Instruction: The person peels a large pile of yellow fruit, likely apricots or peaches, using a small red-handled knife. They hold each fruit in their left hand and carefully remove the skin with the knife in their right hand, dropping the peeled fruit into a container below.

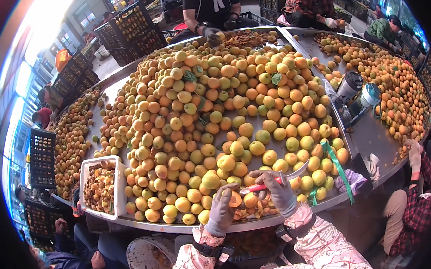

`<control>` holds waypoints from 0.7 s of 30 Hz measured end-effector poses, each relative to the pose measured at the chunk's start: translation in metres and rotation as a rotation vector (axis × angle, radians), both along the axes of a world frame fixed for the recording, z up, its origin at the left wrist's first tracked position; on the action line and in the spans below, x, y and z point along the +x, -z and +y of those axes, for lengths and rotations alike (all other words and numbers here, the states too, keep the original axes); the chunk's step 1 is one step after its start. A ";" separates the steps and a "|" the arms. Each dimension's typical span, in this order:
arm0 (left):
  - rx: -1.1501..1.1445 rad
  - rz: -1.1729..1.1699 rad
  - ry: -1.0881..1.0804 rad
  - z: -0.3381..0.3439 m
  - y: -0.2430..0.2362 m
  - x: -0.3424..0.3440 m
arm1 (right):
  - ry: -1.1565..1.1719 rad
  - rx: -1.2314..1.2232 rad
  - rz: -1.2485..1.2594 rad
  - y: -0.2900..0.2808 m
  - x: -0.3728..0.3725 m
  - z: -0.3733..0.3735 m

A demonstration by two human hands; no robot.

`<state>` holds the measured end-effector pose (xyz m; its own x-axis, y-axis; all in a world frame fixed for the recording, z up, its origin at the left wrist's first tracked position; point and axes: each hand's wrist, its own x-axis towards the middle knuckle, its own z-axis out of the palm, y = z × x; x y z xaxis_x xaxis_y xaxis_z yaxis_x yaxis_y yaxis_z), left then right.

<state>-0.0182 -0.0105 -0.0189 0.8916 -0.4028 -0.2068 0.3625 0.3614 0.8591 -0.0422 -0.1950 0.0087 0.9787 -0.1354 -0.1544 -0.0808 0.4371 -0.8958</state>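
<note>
My left hand [221, 214], in a grey glove, is closed around an orange apricot [235, 199] at the table's near edge. My gloved right hand [281, 197] grips a small knife [299, 171] with a red handle. Its curved, pale blade points up and to the right, while the red handle end lies close to the apricot. Beneath both hands are cut apricot pieces [255, 210]. A large heap of whole yellow-orange apricots [209, 106] spreads over the metal table in front of me.
At the left stands a white crate [120, 189] of cut fruit. Green ribbon [339, 170] and purple cloth [353, 180] lie to the right, with drink containers [363, 97] farther off. A white bucket [148, 253] is below the table. Co-workers sit around, including one person across [210, 14].
</note>
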 end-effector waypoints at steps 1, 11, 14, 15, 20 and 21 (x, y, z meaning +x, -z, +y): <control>-0.032 0.034 -0.001 -0.001 -0.002 -0.001 | 0.005 0.008 0.007 0.001 0.000 -0.001; -0.079 0.141 -0.067 0.003 -0.001 -0.001 | 0.125 0.000 -0.090 0.020 0.009 0.001; -0.298 0.320 -0.100 -0.001 0.002 0.007 | 0.116 0.042 -0.070 0.024 0.006 -0.006; -0.291 0.346 -0.139 0.003 0.006 0.009 | 0.105 0.099 -0.048 0.020 0.005 -0.001; -0.323 0.289 -0.117 0.008 0.000 0.010 | 0.008 0.200 -0.102 0.000 -0.005 0.009; -0.311 0.292 -0.131 0.006 -0.003 0.010 | -0.014 0.157 -0.090 -0.005 -0.007 0.010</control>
<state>-0.0084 -0.0040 -0.0163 0.8614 -0.3733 -0.3445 0.5079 0.6451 0.5709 -0.0487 -0.1848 0.0133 0.9911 -0.1032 -0.0846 -0.0105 0.5716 -0.8205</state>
